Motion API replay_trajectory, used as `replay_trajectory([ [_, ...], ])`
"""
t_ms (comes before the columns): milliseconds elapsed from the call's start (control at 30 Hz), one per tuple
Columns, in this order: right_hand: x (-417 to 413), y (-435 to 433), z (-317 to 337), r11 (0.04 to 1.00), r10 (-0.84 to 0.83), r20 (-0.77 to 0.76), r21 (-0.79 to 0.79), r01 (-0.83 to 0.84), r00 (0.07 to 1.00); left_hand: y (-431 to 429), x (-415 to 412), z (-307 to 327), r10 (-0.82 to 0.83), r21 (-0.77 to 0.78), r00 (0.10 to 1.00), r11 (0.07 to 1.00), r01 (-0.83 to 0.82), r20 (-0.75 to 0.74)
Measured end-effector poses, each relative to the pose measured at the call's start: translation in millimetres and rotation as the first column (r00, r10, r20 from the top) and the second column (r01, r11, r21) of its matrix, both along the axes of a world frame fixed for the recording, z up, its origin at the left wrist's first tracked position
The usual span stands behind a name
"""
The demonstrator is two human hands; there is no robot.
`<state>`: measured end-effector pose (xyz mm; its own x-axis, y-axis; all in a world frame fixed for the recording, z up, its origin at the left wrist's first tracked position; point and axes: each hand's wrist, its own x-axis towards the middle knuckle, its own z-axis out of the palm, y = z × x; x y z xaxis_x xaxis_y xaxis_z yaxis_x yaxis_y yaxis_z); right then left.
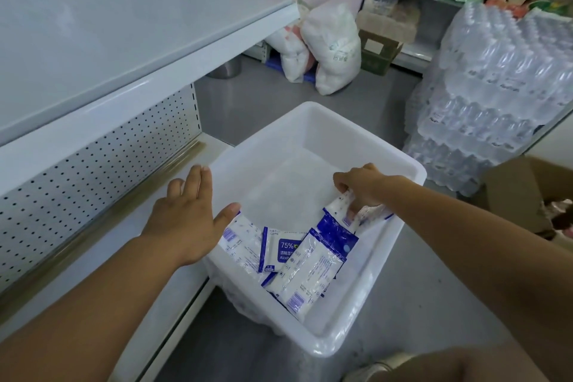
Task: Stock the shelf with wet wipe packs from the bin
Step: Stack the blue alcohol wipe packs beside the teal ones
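L hand [186, 214] centre-left, flat over bin [325, 116] rim, grip wide open, holding nothing. R hand [362, 184] centre-right, grip pinching white-blue wet wipe pack [341, 204] corner; other packs [310, 270] lie below.

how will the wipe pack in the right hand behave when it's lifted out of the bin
Probably floppy: the wet wipe pack bends and crinkles where the right hand pinches its end. Its glossy film looks slippery, so a corner grip may slide.
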<state>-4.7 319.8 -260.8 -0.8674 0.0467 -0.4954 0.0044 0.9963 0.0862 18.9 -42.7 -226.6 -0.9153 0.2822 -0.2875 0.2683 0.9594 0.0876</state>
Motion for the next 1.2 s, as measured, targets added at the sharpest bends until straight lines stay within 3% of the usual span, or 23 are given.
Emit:
replay_trajectory([
  [100, -5, 4, 9, 0.987, -0.095, -0.073, -0.140, 0.084, 0.993, -1, 0, 0, 0.002, 0.001, 1.000, 1.000, -0.002, -0.001],
  [233, -3, -15, 41, 0.937, -0.156, -0.211, -0.340, 0.078, 0.965, 0, 0, -2, 0.008, 0.009, 1.000, 1.000, -0.008, -0.007],
  [400, 36, -77, 60, 0.869, 0.069, 0.045, -0.494, -0.038, 0.997, 1, -2, -2, 0.010, 0.011, 1.000, 1.000, -0.011, 0.002],
  [533, 64, -111, 28, 0.883, 0.240, 0.165, -0.446, -0.144, 0.957, 1, -4, 0, 0.019, 0.022, 0.999, 1.000, -0.020, 0.035],
  [767, 76, -115, 20, 0.889, 0.395, 0.073, -0.281, -0.361, 0.916, 0, -3, 2, 0.021, 0.030, 0.999, 0.999, -0.022, 0.045],
  [1100, 86, -107, 31, 0.921, 0.241, 0.078, -0.332, -0.202, 0.968, 5, 2, 27, 0.043, -0.096, 0.989, 0.995, -0.029, 0.144],
  [1200, 85, -104, 47, 0.921, 0.220, -0.035, -0.322, -0.219, 0.975, 7, 5, 40, 0.064, -0.042, 0.985, 0.997, -0.058, 0.160],
])
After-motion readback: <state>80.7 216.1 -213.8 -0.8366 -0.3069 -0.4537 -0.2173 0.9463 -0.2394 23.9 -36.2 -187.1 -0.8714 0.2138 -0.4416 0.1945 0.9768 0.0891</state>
